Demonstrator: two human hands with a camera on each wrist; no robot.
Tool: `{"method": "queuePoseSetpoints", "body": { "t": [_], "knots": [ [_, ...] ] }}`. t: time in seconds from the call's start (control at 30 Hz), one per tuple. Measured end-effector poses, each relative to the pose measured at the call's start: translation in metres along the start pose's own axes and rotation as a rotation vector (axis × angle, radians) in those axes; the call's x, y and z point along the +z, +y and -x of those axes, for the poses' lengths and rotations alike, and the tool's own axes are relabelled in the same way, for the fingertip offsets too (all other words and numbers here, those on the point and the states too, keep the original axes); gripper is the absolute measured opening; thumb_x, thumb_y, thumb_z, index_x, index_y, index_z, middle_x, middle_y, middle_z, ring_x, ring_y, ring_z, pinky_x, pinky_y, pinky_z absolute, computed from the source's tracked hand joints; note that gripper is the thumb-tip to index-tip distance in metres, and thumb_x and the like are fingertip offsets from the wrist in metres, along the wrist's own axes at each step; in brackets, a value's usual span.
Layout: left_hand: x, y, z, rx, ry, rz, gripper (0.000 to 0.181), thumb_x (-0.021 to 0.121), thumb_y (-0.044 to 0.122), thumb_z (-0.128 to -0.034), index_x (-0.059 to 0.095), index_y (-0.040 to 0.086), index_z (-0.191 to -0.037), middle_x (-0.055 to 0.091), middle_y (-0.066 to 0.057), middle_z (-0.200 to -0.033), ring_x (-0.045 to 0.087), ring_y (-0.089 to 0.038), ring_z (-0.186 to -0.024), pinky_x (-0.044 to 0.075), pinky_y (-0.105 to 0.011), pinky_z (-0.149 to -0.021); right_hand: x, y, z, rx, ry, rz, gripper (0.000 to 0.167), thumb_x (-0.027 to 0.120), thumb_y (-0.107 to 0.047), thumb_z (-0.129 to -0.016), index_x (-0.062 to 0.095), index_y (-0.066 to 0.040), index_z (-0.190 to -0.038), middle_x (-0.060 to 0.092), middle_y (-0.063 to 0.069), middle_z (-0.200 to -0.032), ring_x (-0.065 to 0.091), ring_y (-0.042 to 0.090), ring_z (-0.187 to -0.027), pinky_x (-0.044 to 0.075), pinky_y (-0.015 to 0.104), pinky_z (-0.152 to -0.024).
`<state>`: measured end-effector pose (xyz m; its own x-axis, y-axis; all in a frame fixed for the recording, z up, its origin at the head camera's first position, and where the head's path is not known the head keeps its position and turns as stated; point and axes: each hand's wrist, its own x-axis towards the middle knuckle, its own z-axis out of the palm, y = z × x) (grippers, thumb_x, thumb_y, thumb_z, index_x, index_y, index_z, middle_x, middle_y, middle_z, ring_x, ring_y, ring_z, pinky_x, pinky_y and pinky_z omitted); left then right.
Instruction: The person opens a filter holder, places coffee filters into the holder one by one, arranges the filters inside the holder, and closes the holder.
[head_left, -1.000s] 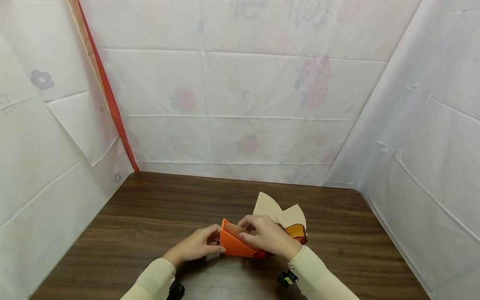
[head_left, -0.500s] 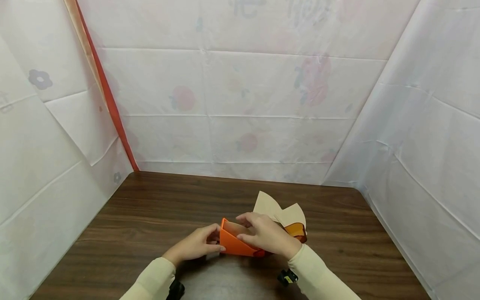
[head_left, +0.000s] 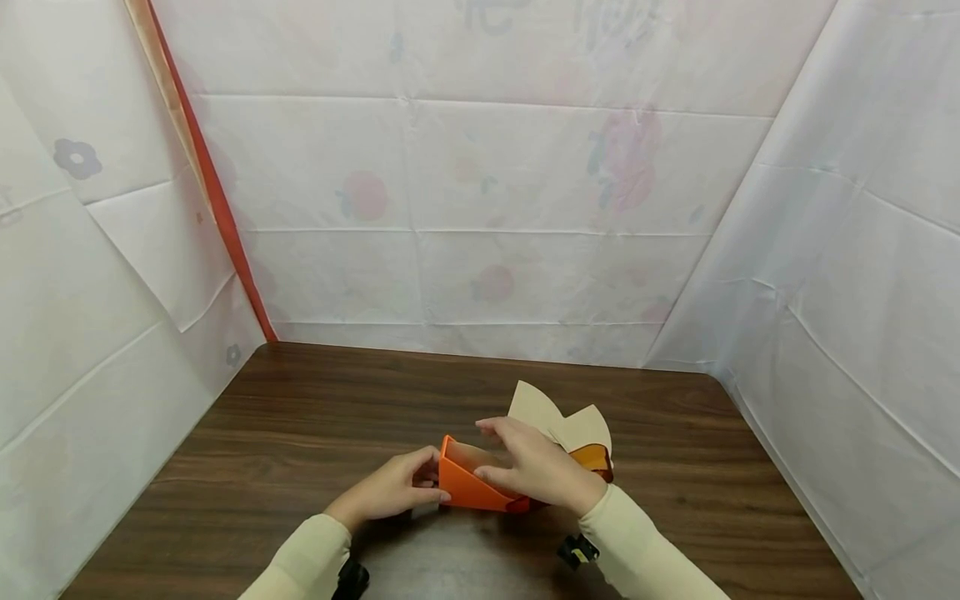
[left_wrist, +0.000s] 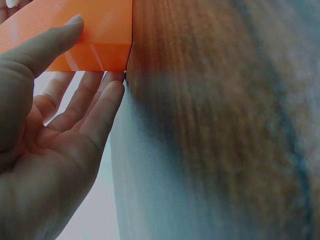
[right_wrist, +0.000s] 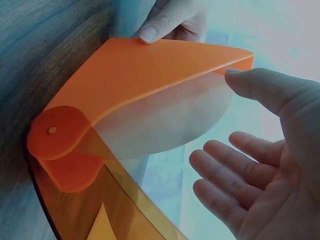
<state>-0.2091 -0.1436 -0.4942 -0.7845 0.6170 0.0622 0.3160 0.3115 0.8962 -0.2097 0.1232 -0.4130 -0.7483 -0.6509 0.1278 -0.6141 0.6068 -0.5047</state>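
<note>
An orange wedge-shaped holder (head_left: 471,488) stands at the front middle of the table. My left hand (head_left: 390,490) holds its left end, thumb on the near face (left_wrist: 95,30) and fingertips at the end side. Inside sits a pale rounded sheet (right_wrist: 175,125), partly hidden by the holder's wall. Hinged at the other end is a see-through amber lid (right_wrist: 135,200), swung open to the right. My right hand (head_left: 536,467) hovers over the holder with its fingers spread apart, nothing between them; its thumb tip is at the holder's rim, contact unclear.
Beige paper sheets (head_left: 536,408) with curved edges lie behind the right hand, partly under the amber lid (head_left: 594,458). The dark wood table (head_left: 337,400) is bordered by white printed sheeting (head_left: 450,292) at the back and both sides.
The right hand's fingers have opened away from the thumb and lifted off the sheet in the holder. The left hand and holder have stayed almost still.
</note>
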Motion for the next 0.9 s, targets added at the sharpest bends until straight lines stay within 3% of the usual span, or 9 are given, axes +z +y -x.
{"method": "queuePoseSetpoints", "body": {
  "t": [0.6, 0.9],
  "knots": [
    [-0.001, 0.001, 0.0, -0.018, -0.007, 0.014, 0.029, 0.074, 0.022, -0.0939, 0.06, 0.014, -0.118, 0.066, 0.002, -0.118, 0.064, -0.017, -0.11, 0.052, -0.036, -0.094, -0.02, -0.009, 0.007, -0.011, 0.024, 0.039, 0.062, 0.072, -0.039, -0.094, 0.051, -0.008, -0.143, 0.057, 0.005, -0.138, 0.059, 0.021, -0.12, 0.05, 0.038, -0.098],
    [-0.001, 0.001, 0.001, -0.009, -0.001, 0.008, 0.029, 0.074, 0.022, -0.0937, 0.06, 0.015, -0.118, 0.066, 0.003, -0.117, 0.064, -0.017, -0.11, 0.053, -0.035, -0.094, -0.027, -0.013, 0.011, -0.017, 0.038, 0.061, 0.061, 0.073, -0.039, -0.094, 0.051, -0.009, -0.143, 0.056, 0.001, -0.139, 0.058, 0.015, -0.12, 0.05, 0.035, -0.099]
  ]
}}
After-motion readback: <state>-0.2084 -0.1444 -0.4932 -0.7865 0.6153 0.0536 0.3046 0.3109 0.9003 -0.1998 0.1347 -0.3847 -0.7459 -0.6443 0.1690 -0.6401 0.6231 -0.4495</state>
